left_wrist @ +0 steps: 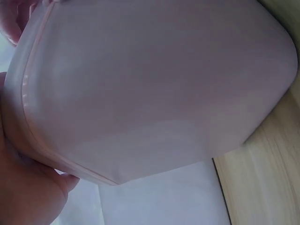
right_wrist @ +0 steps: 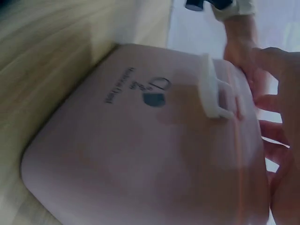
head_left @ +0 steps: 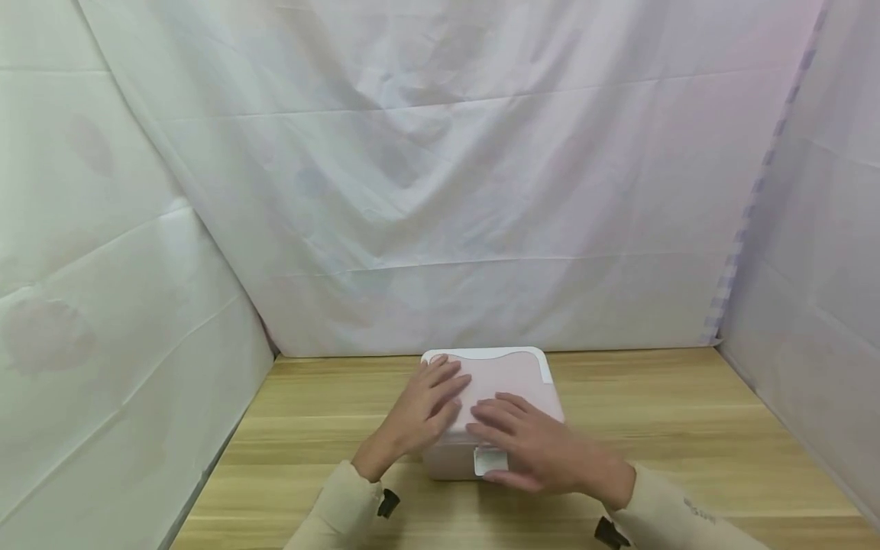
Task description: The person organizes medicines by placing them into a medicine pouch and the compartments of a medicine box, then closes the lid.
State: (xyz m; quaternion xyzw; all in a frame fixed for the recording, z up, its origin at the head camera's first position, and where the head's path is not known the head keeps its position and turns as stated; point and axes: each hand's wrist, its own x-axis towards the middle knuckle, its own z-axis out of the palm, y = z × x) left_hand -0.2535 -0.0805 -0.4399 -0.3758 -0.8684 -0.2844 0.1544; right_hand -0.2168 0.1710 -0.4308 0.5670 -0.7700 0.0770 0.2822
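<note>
A pale pink medicine chest [head_left: 509, 374] with a white-rimmed lid stands on the table. My left hand [head_left: 422, 409] lies over the left part of the lid, its fingers spread and pointing away from me. Over the front right part is my right hand [head_left: 532, 443], fingers loosely extended above the lid and thumb low by the white latch [head_left: 486, 461]. In the right wrist view the latch [right_wrist: 211, 89] juts out from the front wall, which bears dark print [right_wrist: 153, 99]. Pink side wall [left_wrist: 154, 89] fills most of the left wrist view.
The wood-grain table [head_left: 309, 428] runs out on both sides of the chest. White cloth [head_left: 440, 191] hangs behind it, with further cloth walls at the left [head_left: 124, 305] and right [head_left: 804, 252]. Dark straps or mounts [head_left: 388, 503] show at the wrists.
</note>
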